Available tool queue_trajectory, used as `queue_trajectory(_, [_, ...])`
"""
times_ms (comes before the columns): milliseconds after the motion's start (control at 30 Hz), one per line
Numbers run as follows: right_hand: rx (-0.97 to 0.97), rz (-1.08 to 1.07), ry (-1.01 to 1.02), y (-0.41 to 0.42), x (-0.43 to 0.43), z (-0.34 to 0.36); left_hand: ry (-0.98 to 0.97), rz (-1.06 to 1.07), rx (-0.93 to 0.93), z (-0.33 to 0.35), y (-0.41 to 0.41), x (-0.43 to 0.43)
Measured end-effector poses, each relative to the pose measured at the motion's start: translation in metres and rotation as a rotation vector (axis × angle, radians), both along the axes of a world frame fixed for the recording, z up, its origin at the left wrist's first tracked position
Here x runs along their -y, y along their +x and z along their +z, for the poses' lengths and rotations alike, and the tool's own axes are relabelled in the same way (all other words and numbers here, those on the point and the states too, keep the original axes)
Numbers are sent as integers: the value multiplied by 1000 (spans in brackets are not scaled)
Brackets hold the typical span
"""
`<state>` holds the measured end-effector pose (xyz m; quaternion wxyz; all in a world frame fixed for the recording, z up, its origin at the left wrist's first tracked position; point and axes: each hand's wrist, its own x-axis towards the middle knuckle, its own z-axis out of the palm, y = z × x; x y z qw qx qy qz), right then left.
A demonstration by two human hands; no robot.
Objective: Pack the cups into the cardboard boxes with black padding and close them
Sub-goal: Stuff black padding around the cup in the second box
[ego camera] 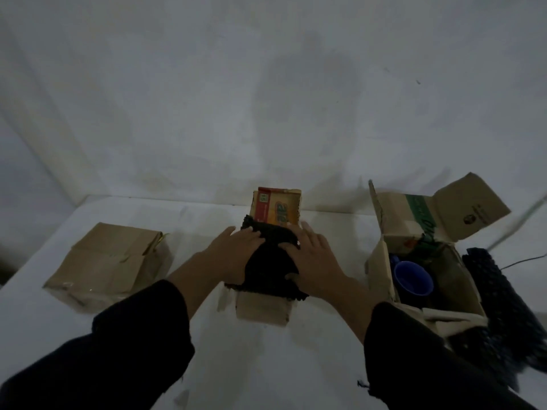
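A small cardboard box (263, 310) stands at the table's middle, its printed yellow-red flap (278, 209) upright at the back. Black padding (270, 261) bulges out of its top. My left hand (233, 251) and my right hand (316, 255) lie flat on the padding, one on each side, fingers spread. What lies under the padding is hidden. To the right an open cardboard box (381, 261) holds a blue cup (413, 278) lying inside. A closed cardboard box (109, 261) lies at the left.
More black padding (497, 294) lies beside the right box, at the table's right edge. A thin cable (524, 261) runs off to the right. A white wall rises behind the white table (257, 359).
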<state>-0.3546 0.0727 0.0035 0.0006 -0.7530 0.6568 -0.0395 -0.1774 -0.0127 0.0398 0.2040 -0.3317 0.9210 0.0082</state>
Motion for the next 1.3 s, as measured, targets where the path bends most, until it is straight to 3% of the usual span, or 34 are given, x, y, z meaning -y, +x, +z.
queue_trajectory(133, [-122, 114, 144, -1, 8, -3, 96, -52, 3, -3, -9, 9])
queue_trajectory(333, [-60, 170, 223, -5, 13, 1, 157, -53, -2, -33, -9, 29])
queue_trajectory(467, [-35, 157, 309, -3, 20, 1, 209, 2, 142, -43, -16, 38])
queue_trajectory(633, [17, 111, 460, 0, 33, -1, 255, 92, 180, -47, -21, 43])
queue_trajectory(833, [174, 16, 693, 0, 41, 18, 199, 20, 84, -36, -23, 36])
queue_trajectory(933, [271, 1, 806, -4, 43, 26, 12, -134, -7, -23, -20, 26])
queue_trajectory(1033, [219, -5, 780, -1, 41, 26, -98, -195, -22, -23, -13, 23])
queue_trajectory(1300, [12, 13, 649, 10, 37, 16, 30, -83, 97, -22, -15, 18])
